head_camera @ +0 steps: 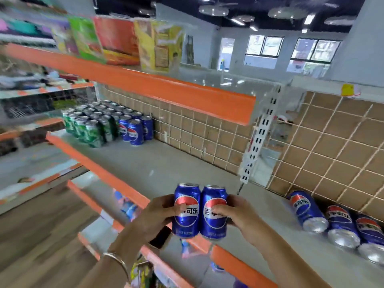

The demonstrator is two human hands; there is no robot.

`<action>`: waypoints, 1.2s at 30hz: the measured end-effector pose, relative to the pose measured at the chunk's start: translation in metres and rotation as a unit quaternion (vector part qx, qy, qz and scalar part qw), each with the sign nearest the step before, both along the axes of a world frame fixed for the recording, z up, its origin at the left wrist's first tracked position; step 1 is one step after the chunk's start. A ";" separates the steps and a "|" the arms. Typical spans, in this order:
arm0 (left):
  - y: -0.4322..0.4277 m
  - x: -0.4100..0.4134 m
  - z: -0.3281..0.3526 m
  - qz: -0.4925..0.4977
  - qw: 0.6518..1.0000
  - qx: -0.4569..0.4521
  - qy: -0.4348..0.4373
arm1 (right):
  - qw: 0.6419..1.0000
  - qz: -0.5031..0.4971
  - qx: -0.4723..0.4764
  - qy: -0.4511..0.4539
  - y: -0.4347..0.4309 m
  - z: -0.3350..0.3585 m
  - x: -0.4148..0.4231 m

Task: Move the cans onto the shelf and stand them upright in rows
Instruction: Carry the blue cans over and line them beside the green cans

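Setting: retail shop; you stand at its display racking. Evidence: orange-edged shelf (166,161) in tiers; green cans (91,132) and blue cola cans (135,133) ranked in rows; boxed goods (118,40) above; slotted upright (256,142); wire-grid back panel (197,134).

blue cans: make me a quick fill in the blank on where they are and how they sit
1. The left hand and right hand together grip ___ upright held cans.
2. The loose cans on the shelf near the right hand lie on their ___.
3. The far blue cans stand beside a block of cans coloured ___.
Missing words: two, sides, green.
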State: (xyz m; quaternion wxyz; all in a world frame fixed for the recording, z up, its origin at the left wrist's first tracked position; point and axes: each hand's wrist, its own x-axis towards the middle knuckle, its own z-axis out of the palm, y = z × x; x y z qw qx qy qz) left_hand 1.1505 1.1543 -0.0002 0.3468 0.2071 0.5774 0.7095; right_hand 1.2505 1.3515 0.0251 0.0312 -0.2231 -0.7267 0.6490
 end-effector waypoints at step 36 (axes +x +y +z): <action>-0.157 -0.371 -0.010 0.071 0.994 0.065 0.055 | 0.989 0.121 -0.016 0.086 -0.141 -0.011 -0.397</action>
